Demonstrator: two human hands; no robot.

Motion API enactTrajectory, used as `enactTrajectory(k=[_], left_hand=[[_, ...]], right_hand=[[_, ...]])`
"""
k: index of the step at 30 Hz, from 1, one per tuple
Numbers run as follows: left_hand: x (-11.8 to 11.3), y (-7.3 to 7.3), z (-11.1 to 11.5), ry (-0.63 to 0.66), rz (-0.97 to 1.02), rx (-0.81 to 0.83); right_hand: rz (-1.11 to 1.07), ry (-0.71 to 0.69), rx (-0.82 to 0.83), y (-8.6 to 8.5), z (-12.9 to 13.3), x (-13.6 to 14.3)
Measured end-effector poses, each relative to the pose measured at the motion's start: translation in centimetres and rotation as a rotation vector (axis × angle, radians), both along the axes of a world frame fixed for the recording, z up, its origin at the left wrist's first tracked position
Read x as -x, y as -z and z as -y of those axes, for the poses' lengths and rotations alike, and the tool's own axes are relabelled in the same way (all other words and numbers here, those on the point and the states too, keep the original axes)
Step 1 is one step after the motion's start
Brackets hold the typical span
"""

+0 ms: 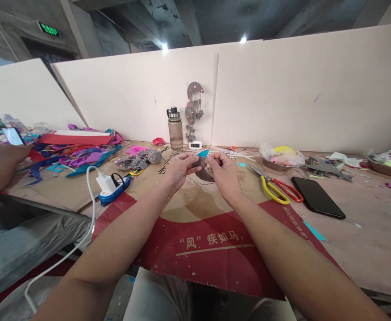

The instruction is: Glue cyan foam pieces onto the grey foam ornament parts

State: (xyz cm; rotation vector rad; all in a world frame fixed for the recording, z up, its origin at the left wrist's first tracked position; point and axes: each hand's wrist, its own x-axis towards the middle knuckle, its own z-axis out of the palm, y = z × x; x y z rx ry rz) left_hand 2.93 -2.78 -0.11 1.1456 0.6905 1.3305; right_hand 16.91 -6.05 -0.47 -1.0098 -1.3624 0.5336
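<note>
Both hands (201, 171) pinch a small grey piece (200, 161), well inside the table's (359, 249) front edge.

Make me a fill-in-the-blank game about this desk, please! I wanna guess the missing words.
The left hand pinches a blue piece and a ____ one.
The scissors have one red handle and one ____ handle.
The bottle has a ____ lid.
The white charger sits on a ____ power strip.

Missing words: gray; yellow; black; blue
</note>
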Motion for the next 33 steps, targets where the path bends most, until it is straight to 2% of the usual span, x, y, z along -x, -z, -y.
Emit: enactTrajectory(k=[6, 15, 24, 28, 33], left_hand=[[0.1, -0.2, -0.1, 0.025, -0.009, 0.009], [0.8, -0.3, -0.5, 0.126, -0.065, -0.030], [0.8, -0.3, -0.6, 0.126, -0.064, -0.087], [1.0, -0.3, -0.8, 0.163, -0.045, -0.075], [1.3, -0.1, -1.1, 0.246, -0.080, -0.053]], right_hand=[[-0.005, -0.024, -0.016, -0.1, 0.0, -0.1], [0.017, -0.176, -0.017, -0.5, -0.2, -0.4], [0.025, -0.177, -0.023, -0.4, -0.4, -0.4], [-0.012, -0.239, -0.027, -0.4, -0.5, -0.4], [-0.052, -0.316, 0.051, -0.5, -0.3, -0.3]])
